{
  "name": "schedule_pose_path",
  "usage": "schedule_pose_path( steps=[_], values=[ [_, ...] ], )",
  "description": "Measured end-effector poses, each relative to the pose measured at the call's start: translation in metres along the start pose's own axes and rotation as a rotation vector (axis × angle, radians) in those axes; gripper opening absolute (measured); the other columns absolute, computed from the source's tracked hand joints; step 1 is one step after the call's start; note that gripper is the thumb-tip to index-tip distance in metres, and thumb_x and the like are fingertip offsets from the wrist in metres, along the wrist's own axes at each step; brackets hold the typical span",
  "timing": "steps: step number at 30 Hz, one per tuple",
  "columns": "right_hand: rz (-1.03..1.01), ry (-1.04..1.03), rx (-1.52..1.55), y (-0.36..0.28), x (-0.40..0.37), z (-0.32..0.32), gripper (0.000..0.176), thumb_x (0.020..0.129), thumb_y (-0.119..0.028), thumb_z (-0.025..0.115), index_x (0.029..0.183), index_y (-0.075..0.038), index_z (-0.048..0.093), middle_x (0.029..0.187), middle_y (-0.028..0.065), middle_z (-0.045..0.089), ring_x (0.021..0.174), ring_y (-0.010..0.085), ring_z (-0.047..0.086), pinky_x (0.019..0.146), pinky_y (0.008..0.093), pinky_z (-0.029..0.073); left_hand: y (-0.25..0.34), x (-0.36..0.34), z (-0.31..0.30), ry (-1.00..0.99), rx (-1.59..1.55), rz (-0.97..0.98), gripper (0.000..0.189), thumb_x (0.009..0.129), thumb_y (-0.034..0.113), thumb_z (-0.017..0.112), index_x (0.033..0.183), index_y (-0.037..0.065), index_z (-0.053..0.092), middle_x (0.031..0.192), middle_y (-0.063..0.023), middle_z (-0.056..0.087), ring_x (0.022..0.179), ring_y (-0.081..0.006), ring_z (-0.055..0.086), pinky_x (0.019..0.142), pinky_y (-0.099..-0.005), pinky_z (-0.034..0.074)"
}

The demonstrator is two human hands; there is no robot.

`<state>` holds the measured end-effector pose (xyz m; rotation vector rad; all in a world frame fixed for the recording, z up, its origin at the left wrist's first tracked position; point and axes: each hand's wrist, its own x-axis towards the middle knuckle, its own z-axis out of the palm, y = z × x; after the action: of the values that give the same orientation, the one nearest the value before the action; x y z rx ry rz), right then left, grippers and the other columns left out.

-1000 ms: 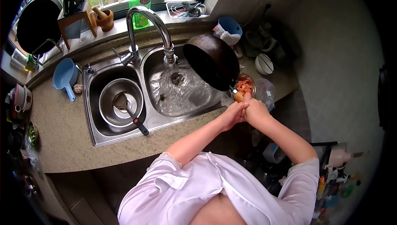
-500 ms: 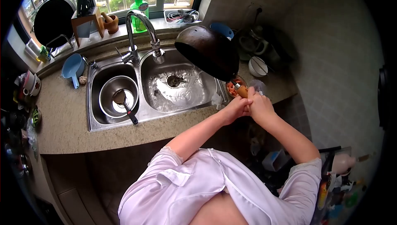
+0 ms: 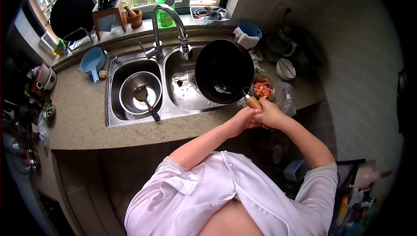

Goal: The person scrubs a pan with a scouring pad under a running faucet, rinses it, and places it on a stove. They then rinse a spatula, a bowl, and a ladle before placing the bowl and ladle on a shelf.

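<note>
A black wok (image 3: 223, 72) is held over the right sink basin (image 3: 180, 92), its dark inside facing up toward me. Both of my hands are closed round its wooden handle (image 3: 253, 102). My right hand (image 3: 271, 113) grips from the far right side, and my left hand (image 3: 243, 121) wraps on from the left, the two touching. Just beyond the handle stands a bowl of chopped orange-red pieces (image 3: 262, 89). In the left basin sits a steel pot (image 3: 140, 92) with a spatula (image 3: 147, 100) leaning in it.
The chrome faucet (image 3: 171, 16) arches close to the wok's left side. A blue ladle-shaped scoop (image 3: 92, 63) lies left of the sink. At the right are a white bowl (image 3: 285, 69), a plastic bag (image 3: 285, 98) and a blue container (image 3: 249, 29). A green soap bottle (image 3: 165, 8) stands on the sill.
The wok has gone from tipped over, underside showing, to nearly level with its inside facing up. Both hands stay on the handle. The camera view has shifted slightly.
</note>
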<state>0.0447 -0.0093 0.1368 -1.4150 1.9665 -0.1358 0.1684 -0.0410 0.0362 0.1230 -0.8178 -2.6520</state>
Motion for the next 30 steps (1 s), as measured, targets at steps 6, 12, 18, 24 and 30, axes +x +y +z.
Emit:
schedule_pose_path(
  steps=[6, 12, 18, 24, 30],
  values=[
    [0.115, -0.231, 0.562, -0.029, 0.006, 0.035, 0.035, 0.077, -0.012, 0.063, 0.1, 0.003, 0.041, 0.066, 0.0083, 0.053, 0.044, 0.0118, 0.051, 0.036, 0.0264, 0.041, 0.033, -0.06, -0.022, 0.05, 0.068, -0.185, 0.044, 0.086, 0.039, 0.051, 0.115, 0.006, 0.045, 0.104, -0.0061, 0.06, 0.097, -0.0171, 0.059, 0.093, -0.0326, 0.041],
    [0.156, -0.303, 0.877, -0.044, 0.014, 0.087, 0.033, 0.077, -0.009, 0.06, 0.101, 0.003, 0.041, 0.066, 0.0081, 0.052, 0.044, 0.0112, 0.05, 0.037, 0.026, 0.042, 0.073, -0.109, -0.032, 0.05, 0.065, -0.415, 0.043, 0.091, 0.038, 0.042, 0.118, 0.005, 0.046, 0.108, -0.0092, 0.06, 0.104, -0.0206, 0.056, 0.094, -0.0343, 0.04],
    [0.173, -0.289, 0.92, -0.069, 0.01, 0.118, 0.033, 0.077, -0.005, 0.058, 0.103, 0.004, 0.04, 0.066, 0.0082, 0.052, 0.044, 0.0118, 0.052, 0.037, 0.0258, 0.042, 0.086, -0.136, -0.051, 0.094, 0.091, -0.491, 0.043, 0.088, 0.04, 0.05, 0.114, 0.006, 0.048, 0.109, -0.0074, 0.059, 0.099, -0.018, 0.058, 0.088, -0.0305, 0.043],
    [0.239, -0.261, 0.946, -0.079, 0.007, 0.138, 0.036, 0.076, -0.002, 0.058, 0.106, 0.004, 0.038, 0.066, 0.008, 0.052, 0.045, 0.0124, 0.051, 0.038, 0.0266, 0.042, 0.121, -0.159, -0.074, 0.134, 0.342, -0.552, 0.041, 0.086, 0.036, 0.056, 0.11, 0.003, 0.053, 0.105, -0.0099, 0.061, 0.091, -0.0187, 0.062, 0.079, -0.0289, 0.049],
    [0.273, -0.239, 0.978, -0.085, 0.0, 0.143, 0.037, 0.076, -0.001, 0.058, 0.107, 0.002, 0.038, 0.066, 0.0067, 0.05, 0.044, 0.0122, 0.05, 0.038, 0.027, 0.042, 0.219, -0.163, -0.153, 0.477, 1.227, -0.227, 0.027, 0.079, 0.023, 0.059, 0.089, -0.003, 0.062, 0.076, -0.0112, 0.066, 0.069, -0.0196, 0.064, 0.067, -0.0299, 0.05]
  ],
)
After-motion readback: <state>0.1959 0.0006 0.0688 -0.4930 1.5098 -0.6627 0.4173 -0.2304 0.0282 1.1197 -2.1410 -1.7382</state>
